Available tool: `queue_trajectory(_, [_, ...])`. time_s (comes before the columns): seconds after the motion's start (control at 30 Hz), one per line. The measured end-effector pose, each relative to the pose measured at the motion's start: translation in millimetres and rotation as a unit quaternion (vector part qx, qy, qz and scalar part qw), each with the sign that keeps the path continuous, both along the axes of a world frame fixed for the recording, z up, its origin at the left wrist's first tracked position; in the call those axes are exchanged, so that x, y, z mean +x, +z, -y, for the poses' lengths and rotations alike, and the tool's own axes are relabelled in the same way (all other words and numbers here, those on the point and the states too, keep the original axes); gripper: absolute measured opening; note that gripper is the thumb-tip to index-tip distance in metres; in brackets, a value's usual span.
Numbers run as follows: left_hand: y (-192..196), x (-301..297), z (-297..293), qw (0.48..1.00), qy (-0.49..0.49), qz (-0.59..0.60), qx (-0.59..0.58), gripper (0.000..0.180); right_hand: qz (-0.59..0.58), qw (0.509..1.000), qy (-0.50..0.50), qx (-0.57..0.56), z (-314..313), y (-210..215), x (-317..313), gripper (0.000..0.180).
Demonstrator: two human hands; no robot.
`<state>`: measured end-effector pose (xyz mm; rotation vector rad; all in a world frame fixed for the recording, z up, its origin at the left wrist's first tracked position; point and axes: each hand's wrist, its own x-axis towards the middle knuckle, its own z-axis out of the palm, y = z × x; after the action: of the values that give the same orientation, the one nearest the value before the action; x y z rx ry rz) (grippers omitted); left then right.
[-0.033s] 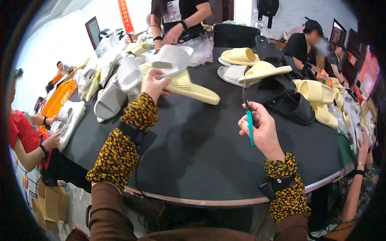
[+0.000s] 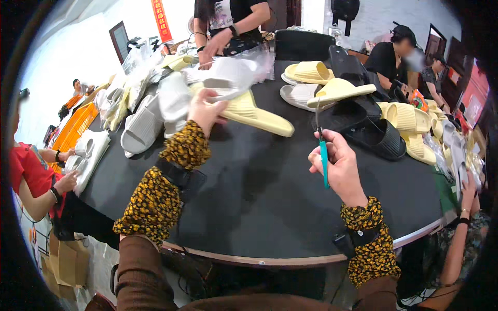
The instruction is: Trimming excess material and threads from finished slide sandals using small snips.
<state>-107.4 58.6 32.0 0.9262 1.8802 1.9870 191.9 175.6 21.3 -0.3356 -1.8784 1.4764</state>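
Observation:
My left hand [image 2: 205, 111] is closed on a pale yellow slide slipper [image 2: 264, 121], its sole pointing right over the black table [image 2: 249, 207]. Just beyond that hand, a light grey slipper [image 2: 228, 72] and a whitish one [image 2: 174, 96] lie in the pile, both blurred. My right hand [image 2: 340, 165] grips scissors with teal handles [image 2: 324, 155], their thin blades pointing up and away from me. Past the blade tips rests another yellow slipper [image 2: 342, 92], on top of a whitish slipper [image 2: 301, 96]. Black slippers [image 2: 381, 137] sit to the right of the scissors.
Grey slippers [image 2: 142, 127] and clear plastic bags [image 2: 142, 62] heap up at the far left. More yellow slippers [image 2: 407, 119] line the right side. A person in black [image 2: 236, 26] stands across the table; a person in red [image 2: 33, 173] holds slippers at the left.
My left hand has shifted slightly right with the yellow slipper. The hands of the person across the table have moved a little. My right hand stays nearly in place.

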Motion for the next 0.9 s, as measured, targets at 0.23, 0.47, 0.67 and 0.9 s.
queue_trajectory(0.23, [-24, 116, -45, 0.968, -0.221, 0.119, -0.025, 0.036, -0.067, 0.996, -0.044, -0.034, -8, -2, 10, 0.041])
queue_trajectory(0.47, [11, 115, -6, 0.95, -0.268, 0.072, -0.145, 0.051, -0.076, 0.995, -0.06, -0.025, -12, -5, 13, 0.042])
queue_trajectory(0.67, [0, -95, 68, 0.929, 0.132, -0.322, -0.125, 0.033, -0.07, 0.996, -0.05, -0.036, -5, -4, 10, 0.042])
queue_trajectory(0.9, [-16, -239, 223, 0.71, 0.318, -0.462, -0.425, 0.071, -0.088, 0.993, -0.029, -0.068, -8, -6, 8, 0.04])
